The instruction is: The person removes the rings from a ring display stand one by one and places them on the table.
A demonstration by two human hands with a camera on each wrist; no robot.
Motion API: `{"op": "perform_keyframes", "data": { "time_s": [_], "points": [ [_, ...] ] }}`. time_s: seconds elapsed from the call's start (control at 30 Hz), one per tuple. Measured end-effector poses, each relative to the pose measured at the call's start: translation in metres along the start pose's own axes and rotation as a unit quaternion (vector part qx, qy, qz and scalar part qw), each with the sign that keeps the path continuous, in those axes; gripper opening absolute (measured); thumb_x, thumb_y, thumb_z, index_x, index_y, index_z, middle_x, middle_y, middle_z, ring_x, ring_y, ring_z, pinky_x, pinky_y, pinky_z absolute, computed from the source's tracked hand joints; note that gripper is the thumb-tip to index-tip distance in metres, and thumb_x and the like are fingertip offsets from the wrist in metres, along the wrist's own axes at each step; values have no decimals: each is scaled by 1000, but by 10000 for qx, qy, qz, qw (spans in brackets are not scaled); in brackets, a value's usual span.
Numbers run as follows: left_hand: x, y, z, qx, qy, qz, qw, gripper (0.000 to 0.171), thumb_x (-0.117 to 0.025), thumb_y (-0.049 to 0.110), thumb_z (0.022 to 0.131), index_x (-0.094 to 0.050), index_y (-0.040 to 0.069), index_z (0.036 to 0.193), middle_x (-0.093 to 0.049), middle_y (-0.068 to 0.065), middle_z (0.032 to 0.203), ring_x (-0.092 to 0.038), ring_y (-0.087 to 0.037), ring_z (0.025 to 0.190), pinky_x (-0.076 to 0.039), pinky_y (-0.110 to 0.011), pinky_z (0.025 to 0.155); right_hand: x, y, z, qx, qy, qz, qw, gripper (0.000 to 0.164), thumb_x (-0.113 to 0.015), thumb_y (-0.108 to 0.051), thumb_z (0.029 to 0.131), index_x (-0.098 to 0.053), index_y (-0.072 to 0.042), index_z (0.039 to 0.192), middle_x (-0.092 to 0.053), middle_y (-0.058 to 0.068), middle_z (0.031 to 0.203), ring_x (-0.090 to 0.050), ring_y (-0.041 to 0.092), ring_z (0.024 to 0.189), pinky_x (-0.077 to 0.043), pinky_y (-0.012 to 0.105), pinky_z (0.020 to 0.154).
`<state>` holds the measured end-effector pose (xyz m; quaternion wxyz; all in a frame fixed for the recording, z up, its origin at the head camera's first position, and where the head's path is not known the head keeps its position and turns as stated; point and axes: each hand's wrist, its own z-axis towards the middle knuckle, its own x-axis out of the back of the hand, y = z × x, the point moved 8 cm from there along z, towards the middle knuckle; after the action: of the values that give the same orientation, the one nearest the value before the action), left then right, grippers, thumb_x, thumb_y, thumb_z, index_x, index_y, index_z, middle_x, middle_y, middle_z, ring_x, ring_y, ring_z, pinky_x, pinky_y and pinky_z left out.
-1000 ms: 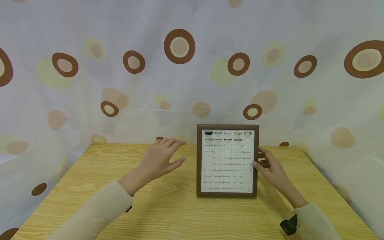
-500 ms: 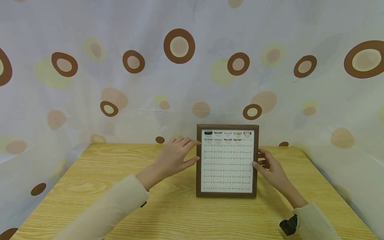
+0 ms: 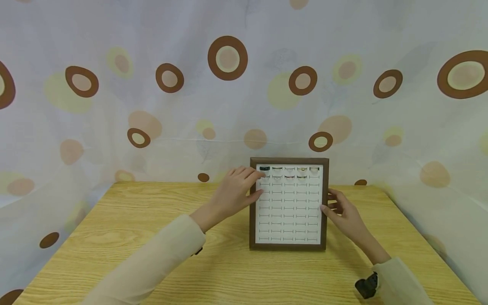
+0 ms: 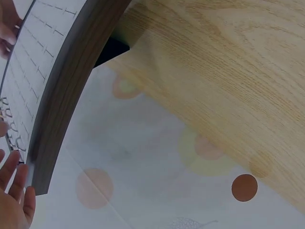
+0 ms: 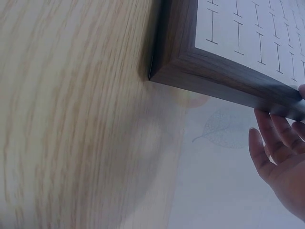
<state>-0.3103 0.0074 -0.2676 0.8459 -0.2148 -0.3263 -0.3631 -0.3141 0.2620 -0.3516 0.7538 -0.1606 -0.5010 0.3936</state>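
A brown-framed ring display board (image 3: 288,246) with a white slotted panel stands upright on the table. Several rings sit in its top two rows, among them a black ring (image 3: 264,169) at the upper left. My left hand (image 3: 235,191) is in front of the board's left edge, index fingertip and thumb spread apart near the left end of the second row; whether it touches a ring is unclear. In the left wrist view its fingers (image 4: 18,183) look fairly straight. My right hand (image 3: 346,215) holds the right edge, thumb on the front, fingers (image 5: 279,136) against the side.
A dark stand piece (image 4: 112,51) props the board from behind. The wood-grain table (image 3: 145,224) reaches back to a pale curtain (image 3: 183,114) with brown rings and dots. A black device (image 3: 367,286) is at my right cuff.
My left hand has moved right, from beside the board to over its left edge near the rings. The right hand and the board have stayed in place.
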Motion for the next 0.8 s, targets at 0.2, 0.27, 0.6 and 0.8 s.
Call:
{"op": "perform_keyframes", "data": {
  "time_s": [0.2, 0.27, 0.6, 0.8],
  "points": [
    [-2, -3, 10, 113, 64, 97, 9999, 31, -67, 28, 81, -61, 15, 109, -62, 2, 100, -56, -16, 91, -43, -31, 77, 0, 2, 0, -15, 26, -28, 10000, 51, -58, -10, 88, -38, 3, 133, -57, 20, 113, -52, -2, 89, -46, 17, 73],
    [-3, -4, 11, 133, 71, 138, 9998, 29, -67, 28, 81, -61, 16, 107, -62, 3, 100, -56, -16, 89, -43, -31, 77, 0, 3, 0, -37, 31, -31, 10000, 51, -59, -10, 88, -38, 2, 133, -57, 20, 112, -52, -2, 89, -46, 17, 73],
    [-7, -7, 13, 73, 104, 211, 9997, 21, -68, 26, 81, -64, 18, 100, -60, 4, 97, -53, -15, 86, -41, -29, 74, -1, 4, 0, -33, 60, -20, 10000, 50, -58, -10, 88, -39, 2, 132, -57, 19, 112, -50, -2, 90, -45, 16, 74],
    [-11, -8, 12, 32, 216, 235, 9995, 18, -67, 24, 81, -65, 18, 98, -58, 3, 96, -51, -15, 87, -40, -28, 74, -1, 2, 0, 44, 87, 113, 9999, 48, -57, -8, 88, -39, 2, 132, -58, 19, 111, -51, 1, 92, -45, 15, 73]
  ]
}}
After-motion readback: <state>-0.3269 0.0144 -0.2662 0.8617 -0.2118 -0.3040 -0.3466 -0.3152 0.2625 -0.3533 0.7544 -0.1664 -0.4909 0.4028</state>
